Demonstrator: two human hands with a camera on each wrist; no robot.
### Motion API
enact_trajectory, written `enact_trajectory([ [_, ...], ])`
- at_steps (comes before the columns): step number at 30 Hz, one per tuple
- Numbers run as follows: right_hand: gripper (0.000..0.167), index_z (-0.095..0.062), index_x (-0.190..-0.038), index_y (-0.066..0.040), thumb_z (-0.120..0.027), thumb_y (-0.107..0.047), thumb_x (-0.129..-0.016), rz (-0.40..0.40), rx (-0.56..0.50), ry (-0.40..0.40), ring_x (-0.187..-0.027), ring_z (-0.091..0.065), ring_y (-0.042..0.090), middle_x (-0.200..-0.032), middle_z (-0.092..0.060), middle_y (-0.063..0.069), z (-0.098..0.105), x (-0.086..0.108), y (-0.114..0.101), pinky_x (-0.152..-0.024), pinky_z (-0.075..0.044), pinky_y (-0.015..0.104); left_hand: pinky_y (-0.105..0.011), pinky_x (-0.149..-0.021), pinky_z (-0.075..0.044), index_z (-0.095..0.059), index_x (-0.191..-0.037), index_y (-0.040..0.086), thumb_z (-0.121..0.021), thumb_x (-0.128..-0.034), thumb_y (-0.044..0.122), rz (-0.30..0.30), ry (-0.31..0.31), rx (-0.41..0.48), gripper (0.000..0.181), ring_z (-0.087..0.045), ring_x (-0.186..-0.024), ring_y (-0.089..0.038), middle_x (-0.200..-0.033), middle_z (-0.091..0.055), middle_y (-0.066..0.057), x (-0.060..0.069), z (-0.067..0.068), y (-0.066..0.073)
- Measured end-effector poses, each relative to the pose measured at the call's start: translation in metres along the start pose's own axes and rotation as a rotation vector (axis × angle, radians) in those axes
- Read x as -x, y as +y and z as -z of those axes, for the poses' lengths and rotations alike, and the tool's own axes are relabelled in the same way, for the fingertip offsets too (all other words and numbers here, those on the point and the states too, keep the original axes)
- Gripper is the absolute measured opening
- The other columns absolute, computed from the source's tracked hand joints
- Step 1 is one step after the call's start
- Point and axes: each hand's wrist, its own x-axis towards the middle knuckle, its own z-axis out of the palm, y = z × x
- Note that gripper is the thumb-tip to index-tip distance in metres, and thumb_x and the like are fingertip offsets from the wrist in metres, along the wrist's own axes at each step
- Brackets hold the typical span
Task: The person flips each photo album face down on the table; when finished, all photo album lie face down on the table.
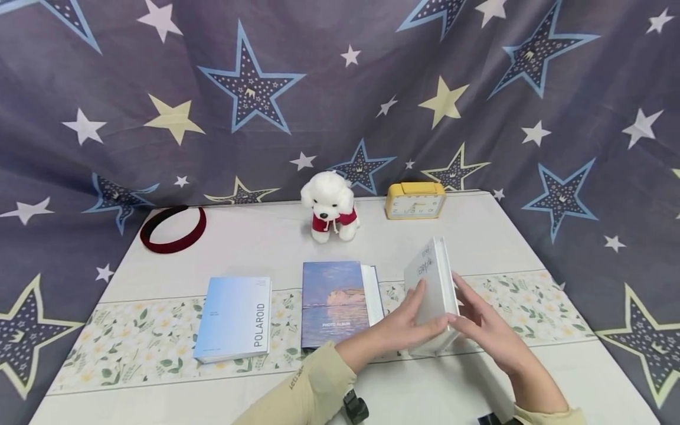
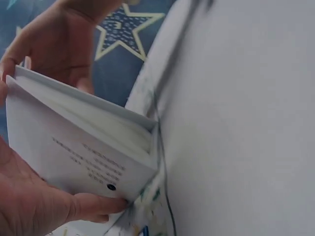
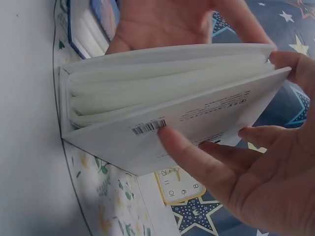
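Observation:
A white hardcover album (image 1: 434,292) stands on end at the right of the table, its covers slightly parted and cream pages showing between them. My left hand (image 1: 406,324) lies along the printed cover, with the thumb at the edge near the pages. From the other side my right hand (image 1: 491,333) holds the album, its thumb by the same edge. In the right wrist view, a fingertip (image 3: 167,137) touches the barcode on the back cover. The left wrist view shows left-hand fingers (image 2: 93,206) low on the lettered cover.
A blue-purple photo album (image 1: 334,304) lies left of the hands, and a light blue Polaroid album (image 1: 234,319) farther left. Behind are a dark red headband (image 1: 180,242), a white toy dog (image 1: 326,200) and a yellow clock (image 1: 416,202). A star-patterned curtain (image 1: 340,106) backs the table.

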Motion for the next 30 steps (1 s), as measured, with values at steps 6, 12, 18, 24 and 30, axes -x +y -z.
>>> enact_trajectory([
  [6, 0.072, -0.016, -0.158, -0.02, -0.053, -0.004, -0.098, 0.067, 0.068, -0.056, -0.131, -0.037, 0.049, -0.157, -0.02, 0.025, -0.01, -0.002, 0.006, -0.091, -0.048, 0.051, -0.057, -0.108, -0.03, 0.009, -0.157, 0.026, -0.046, -0.0872, 0.073, 0.081, 0.007, 0.137, 0.1, -0.012, -0.146, -0.034, -0.163, -0.001, -0.011, -0.002, 0.006, 0.002],
  [12, 0.074, -0.025, -0.156, -0.02, -0.063, -0.006, -0.094, 0.078, 0.057, -0.079, -0.137, -0.027, 0.051, -0.16, -0.019, 0.015, -0.021, -0.006, 0.012, -0.094, -0.047, 0.054, -0.051, -0.109, -0.032, 0.017, -0.155, 0.028, -0.061, -0.089, 0.054, 0.083, 0.022, 0.283, 0.105, -0.012, -0.146, -0.032, -0.162, 0.006, -0.012, 0.002, 0.015, 0.001],
  [18, 0.077, -0.031, -0.154, -0.018, -0.072, -0.014, -0.089, 0.006, 0.125, -0.038, -0.136, -0.026, 0.053, -0.157, -0.024, 0.02, -0.026, -0.01, 0.022, -0.093, -0.047, 0.055, -0.037, -0.105, -0.04, 0.015, -0.153, 0.038, -0.068, -0.0878, 0.031, -0.022, 0.06, 0.369, 0.106, -0.023, -0.143, -0.027, -0.163, 0.002, -0.01, 0.006, 0.022, -0.004],
  [24, 0.088, -0.026, -0.155, -0.011, -0.077, -0.026, -0.084, -0.135, 0.215, -0.006, -0.135, -0.025, 0.057, -0.157, -0.02, 0.026, -0.028, -0.012, 0.032, -0.095, -0.047, 0.052, -0.034, -0.098, -0.046, 0.014, -0.153, 0.04, -0.062, -0.0851, 0.01, -0.166, 0.117, 0.427, 0.106, -0.039, -0.135, -0.026, -0.162, -0.003, -0.011, 0.01, 0.024, -0.005],
  [30, 0.104, -0.014, -0.155, 0.001, -0.08, -0.029, -0.081, -0.205, 0.251, 0.04, -0.134, -0.034, 0.05, -0.152, -0.028, 0.031, -0.025, -0.011, 0.039, -0.103, -0.039, 0.056, -0.039, -0.09, -0.052, 0.013, -0.154, 0.035, -0.046, -0.0821, -0.007, -0.218, 0.183, 0.519, 0.102, -0.047, -0.13, -0.031, -0.161, -0.013, -0.01, 0.015, 0.026, -0.009],
])
